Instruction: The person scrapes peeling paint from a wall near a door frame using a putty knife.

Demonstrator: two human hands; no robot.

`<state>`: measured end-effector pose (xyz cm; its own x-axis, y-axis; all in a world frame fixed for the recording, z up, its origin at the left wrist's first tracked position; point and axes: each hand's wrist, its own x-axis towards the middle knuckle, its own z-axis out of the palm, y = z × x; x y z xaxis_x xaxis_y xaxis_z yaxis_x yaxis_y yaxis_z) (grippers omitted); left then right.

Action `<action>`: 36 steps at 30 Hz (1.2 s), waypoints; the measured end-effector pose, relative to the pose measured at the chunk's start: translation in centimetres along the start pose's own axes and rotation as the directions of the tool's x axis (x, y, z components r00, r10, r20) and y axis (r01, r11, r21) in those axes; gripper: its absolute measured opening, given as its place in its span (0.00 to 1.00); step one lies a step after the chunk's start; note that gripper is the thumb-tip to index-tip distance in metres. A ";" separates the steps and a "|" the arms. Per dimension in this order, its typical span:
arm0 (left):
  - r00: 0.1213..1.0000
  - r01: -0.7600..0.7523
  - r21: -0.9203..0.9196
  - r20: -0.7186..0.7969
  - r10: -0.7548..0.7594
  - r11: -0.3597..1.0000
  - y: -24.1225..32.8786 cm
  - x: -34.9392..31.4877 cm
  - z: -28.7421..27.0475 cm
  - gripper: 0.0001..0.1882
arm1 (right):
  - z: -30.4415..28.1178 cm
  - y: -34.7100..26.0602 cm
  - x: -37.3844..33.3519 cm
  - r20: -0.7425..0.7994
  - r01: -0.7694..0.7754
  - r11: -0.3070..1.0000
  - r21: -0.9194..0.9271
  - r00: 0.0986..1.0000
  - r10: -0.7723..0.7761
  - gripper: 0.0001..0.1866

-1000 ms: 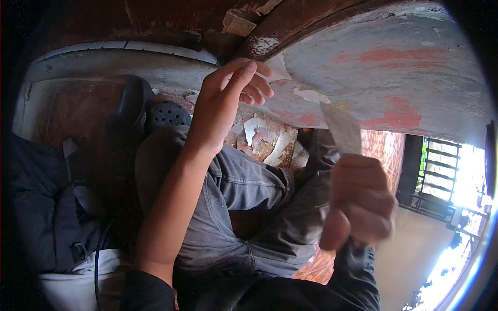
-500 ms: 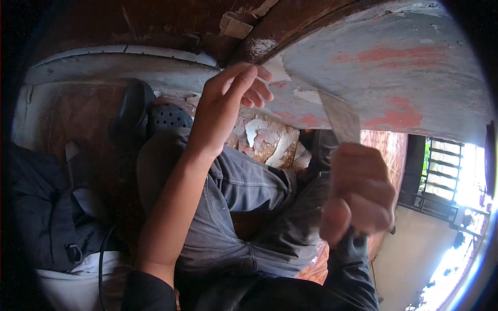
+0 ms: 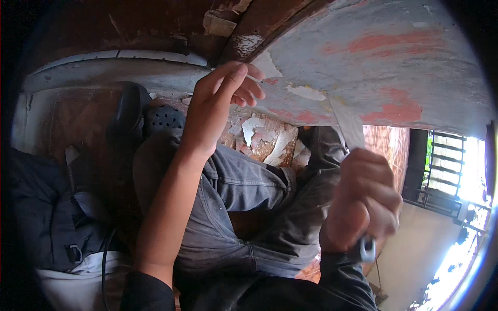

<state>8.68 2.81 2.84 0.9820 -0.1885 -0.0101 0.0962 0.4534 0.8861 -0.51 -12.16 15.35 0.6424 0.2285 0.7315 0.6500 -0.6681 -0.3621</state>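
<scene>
My right hand (image 3: 365, 199) is wrapped round the handle of a putty knife (image 3: 348, 124), slightly blurred. Its thin grey blade points up and away, with the tip against the lower part of the grey wall (image 3: 353, 78). The handle's pale looped end sticks out below my fist. A whitish patch of loose paint (image 3: 307, 93) lies just left of the blade tip, and red patches (image 3: 397, 106) show through the grey. My left hand (image 3: 225, 93) is raised near the wall's left corner, fingers loosely apart and holding nothing; whether the fingertips touch the wall I cannot tell.
Paint flakes (image 3: 254, 129) litter the floor below the wall, between my bent legs (image 3: 244, 181). At left are dark clogs (image 3: 165, 118), another flat scraper-like tool (image 3: 71, 155) and a dark bag (image 3: 36, 207). A barred gate (image 3: 446, 166) stands to the right.
My right hand and the putty knife have shifted a little right and down, and the handle's end now shows. My left hand keeps its loose pose as the view shifts slightly.
</scene>
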 end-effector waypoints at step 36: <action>0.973 -0.008 0.325 0.220 -0.067 0.946 -0.7 -0.1 1.3 0.16 | 1.1 2.1 -4.8 0.331 0.052 0.930 0.363 0.926 -0.180 0.19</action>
<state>8.29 1.34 2.85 0.9135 -0.4055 0.0323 0.0303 0.1471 0.9887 -1.78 -13.93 10.45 0.6120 0.5663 0.5520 0.7853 -0.3526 -0.5090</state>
